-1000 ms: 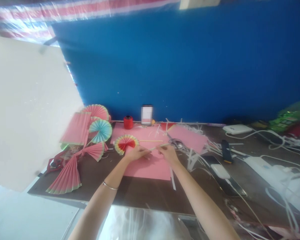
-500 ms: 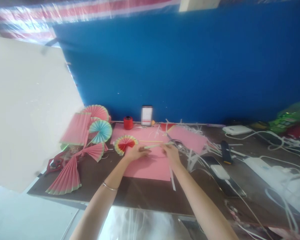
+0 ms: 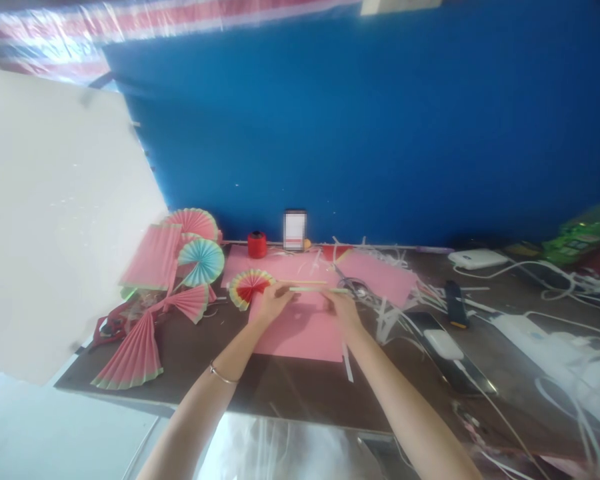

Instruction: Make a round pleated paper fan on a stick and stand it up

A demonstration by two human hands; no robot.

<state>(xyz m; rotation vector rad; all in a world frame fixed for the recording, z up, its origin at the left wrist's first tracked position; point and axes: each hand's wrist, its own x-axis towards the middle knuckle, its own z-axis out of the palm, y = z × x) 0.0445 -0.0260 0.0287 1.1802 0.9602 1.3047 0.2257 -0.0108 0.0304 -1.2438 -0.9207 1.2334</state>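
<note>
A narrow pale-green paper strip (image 3: 313, 290) stretches sideways between my hands over a pink paper sheet (image 3: 300, 337). My left hand (image 3: 275, 303) is closed, with its fingertips at the strip's left end. At the other end my right hand (image 3: 343, 310) pinches the strip between thumb and fingers. A thin yellowish strip (image 3: 305, 282) lies just beyond it. Right beside my left hand sits a small pleated paper fan (image 3: 247, 288), red in the middle with a yellow-green rim. The undersides of both hands are hidden.
Pink pleated fans (image 3: 133, 353) and a blue pleated fan (image 3: 203, 262) crowd the left side. A red thread spool (image 3: 257, 245) and a propped phone (image 3: 295, 230) stand by the blue wall. Right of my hands are white paper scraps (image 3: 385, 320), another phone (image 3: 467, 377) and cables.
My left hand has moved slightly up and its fingers have come to the left end of the strip. The strip now lies more level; my right hand has hardly moved.
</note>
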